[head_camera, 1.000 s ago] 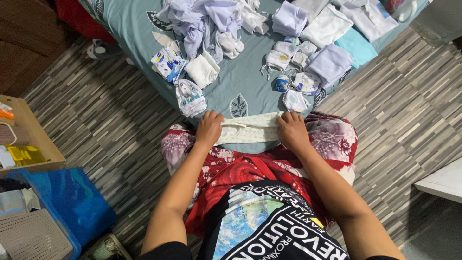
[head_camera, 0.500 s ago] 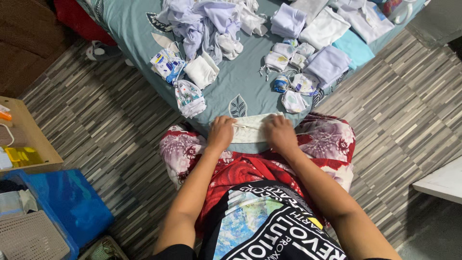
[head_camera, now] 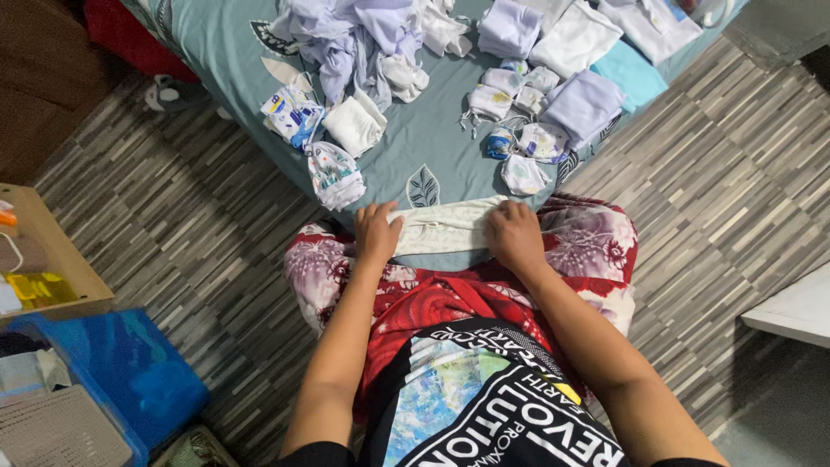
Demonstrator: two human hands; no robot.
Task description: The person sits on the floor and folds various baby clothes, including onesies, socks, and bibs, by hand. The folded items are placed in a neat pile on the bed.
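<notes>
Both hands are down flat on a folded cream cloth at the near edge of the bed, left hand pressing one end, right hand the other, fingers spread, apart. Just beyond the cloth lie a patterned baby cap and small mittens. Farther back sit folded stacks and a lilac heap.
</notes>
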